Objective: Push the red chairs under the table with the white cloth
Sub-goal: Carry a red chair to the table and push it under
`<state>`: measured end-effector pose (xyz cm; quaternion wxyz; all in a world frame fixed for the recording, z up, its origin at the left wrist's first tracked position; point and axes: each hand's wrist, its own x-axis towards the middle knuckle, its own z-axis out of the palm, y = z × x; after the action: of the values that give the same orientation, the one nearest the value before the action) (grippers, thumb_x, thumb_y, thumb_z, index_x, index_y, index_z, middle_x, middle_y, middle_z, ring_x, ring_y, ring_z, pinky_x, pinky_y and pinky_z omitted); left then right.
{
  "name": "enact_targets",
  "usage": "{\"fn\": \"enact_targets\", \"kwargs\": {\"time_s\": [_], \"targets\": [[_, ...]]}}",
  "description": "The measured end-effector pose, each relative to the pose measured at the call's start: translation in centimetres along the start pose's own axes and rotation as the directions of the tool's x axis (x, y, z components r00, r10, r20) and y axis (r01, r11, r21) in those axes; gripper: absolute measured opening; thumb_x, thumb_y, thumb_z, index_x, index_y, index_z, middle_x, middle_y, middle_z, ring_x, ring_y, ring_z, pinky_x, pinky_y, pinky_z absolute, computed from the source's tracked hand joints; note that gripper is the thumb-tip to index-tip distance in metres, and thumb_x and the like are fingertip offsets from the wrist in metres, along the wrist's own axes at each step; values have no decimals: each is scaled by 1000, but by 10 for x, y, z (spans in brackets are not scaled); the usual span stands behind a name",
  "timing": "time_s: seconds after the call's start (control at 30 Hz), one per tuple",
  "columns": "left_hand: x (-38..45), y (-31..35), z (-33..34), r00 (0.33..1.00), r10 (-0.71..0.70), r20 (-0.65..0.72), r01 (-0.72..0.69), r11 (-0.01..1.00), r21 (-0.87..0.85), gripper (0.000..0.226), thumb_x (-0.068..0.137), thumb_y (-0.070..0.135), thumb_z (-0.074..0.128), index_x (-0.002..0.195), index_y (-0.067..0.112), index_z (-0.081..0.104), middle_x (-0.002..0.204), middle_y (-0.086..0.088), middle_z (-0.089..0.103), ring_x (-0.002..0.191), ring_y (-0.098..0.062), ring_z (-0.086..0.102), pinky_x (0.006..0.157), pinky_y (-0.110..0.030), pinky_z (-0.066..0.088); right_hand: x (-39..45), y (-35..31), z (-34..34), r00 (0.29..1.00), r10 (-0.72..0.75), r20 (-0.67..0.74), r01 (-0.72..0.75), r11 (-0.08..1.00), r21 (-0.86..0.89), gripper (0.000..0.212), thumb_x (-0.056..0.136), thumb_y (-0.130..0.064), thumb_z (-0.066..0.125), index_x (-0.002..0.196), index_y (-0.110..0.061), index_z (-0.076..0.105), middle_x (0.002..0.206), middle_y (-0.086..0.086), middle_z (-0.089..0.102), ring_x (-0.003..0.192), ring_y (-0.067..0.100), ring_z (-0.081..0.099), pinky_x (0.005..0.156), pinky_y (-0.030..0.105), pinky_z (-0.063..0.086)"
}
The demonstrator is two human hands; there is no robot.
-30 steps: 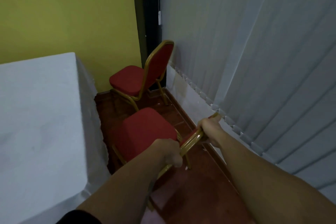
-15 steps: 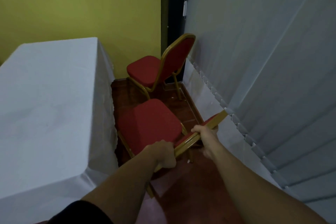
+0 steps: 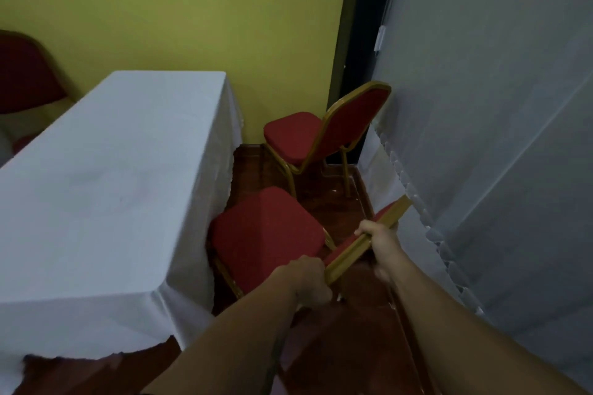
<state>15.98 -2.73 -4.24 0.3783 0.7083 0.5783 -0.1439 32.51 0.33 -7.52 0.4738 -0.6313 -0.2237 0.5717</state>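
Both hands closed on the gold top rail of the near red chair (image 3: 266, 234): left hand (image 3: 309, 280) at its lower end, right hand (image 3: 377, 236) midway along. Seat front touches the white cloth of the worktop (image 3: 106, 189). Judgement: push level and square so the legs clear the hanging cloth. Second red chair (image 3: 324, 135) stands apart near the yellow wall (image 3: 192, 9), not yet tucked in.

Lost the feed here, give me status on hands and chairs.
Both hands, left and right, grip the near chair backrest. Seat edge at the cloth, not under. Far chair untouched. Nothing in the way.
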Motion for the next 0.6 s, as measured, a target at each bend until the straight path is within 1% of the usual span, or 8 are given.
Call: {"fn": "enact_targets", "kwargs": {"time_s": [0.07, 0.13, 0.2, 0.23, 0.3, 0.4, 0.5, 0.6], "targets": [[6, 12, 2, 999, -44, -22, 44, 999, -27, 47, 87, 29, 61, 129, 9, 54, 126, -13, 58, 114, -33, 62, 95, -41, 54, 14, -7, -5, 998, -4, 60, 6, 999, -39, 59, 69, -10, 66, 122, -16, 41, 68, 9, 51, 48, 22, 62, 50, 39, 57], [13, 21, 4, 995, -93, -36, 91, 994, -55, 39, 84, 26, 61, 120, 10, 59, 115, -11, 61, 108, -31, 65, 90, -41, 56, 29, -12, -9, 996, -18, 84, 22, 999, -48, 59, 73, -5, 65, 124, -18, 40, 70, 9, 51, 52, 22, 59, 56, 42, 58], [21, 33, 2, 989, -139, -58, 134, 987, -87, 27, 82, 23, 59, 107, 13, 60, 108, -9, 63, 104, -31, 67, 86, -41, 58, 44, -22, -12, 991, -18, 136, 26, 998, -59, 66, 61, -11, 68, 122, -18, 43, 70, 8, 52, 50, 21, 59, 51, 39, 57], [25, 40, 1, 985, -160, -70, 152, 982, -108, 26, 81, 22, 59, 106, 13, 60, 109, -9, 64, 103, -30, 67, 85, -41, 58, 51, -26, -14, 987, -15, 161, 25, 998, -63, 68, 57, -14, 69, 120, -19, 42, 69, 8, 52, 47, 19, 60, 47, 36, 55], [32, 55, -5, 973, -202, -113, 187, 974, -129, 34, 81, 21, 59, 114, 12, 60, 117, -11, 65, 105, -29, 66, 85, -39, 57, 63, -37, -20, 978, 0, 211, 14, 998, -63, 66, 63, -14, 68, 122, -20, 40, 68, 7, 54, 49, 19, 63, 48, 38, 57], [41, 72, -12, 958, -257, -128, 239, 961, -142, 38, 83, 21, 60, 120, 11, 58, 122, -12, 63, 108, -30, 65, 81, -37, 54, 77, -49, -28, 965, 18, 262, 1, 997, -71, 68, 77, -8, 64, 137, -20, 34, 75, 8, 55, 66, 27, 65, 59, 49, 60], [52, 83, -17, 944, -304, -126, 280, 944, -176, 40, 84, 22, 61, 122, 12, 57, 124, -12, 61, 109, -30, 64, 81, -36, 53, 92, -57, -32, 960, 20, 279, 4, 996, -87, 77, 83, -4, 62, 149, -21, 25, 77, 10, 54, 70, 28, 62, 59, 47, 58], [61, 86, -20, 935, -336, -112, 307, 926, -218, 40, 84, 19, 59, 124, 12, 56, 122, -11, 61, 109, -30, 63, 90, -39, 56, 102, -64, -26, 952, 23, 307, 15, 993, -119, 69, 84, -2, 60, 141, -24, 28, 77, 10, 52, 68, 28, 61, 62, 50, 59]]}}
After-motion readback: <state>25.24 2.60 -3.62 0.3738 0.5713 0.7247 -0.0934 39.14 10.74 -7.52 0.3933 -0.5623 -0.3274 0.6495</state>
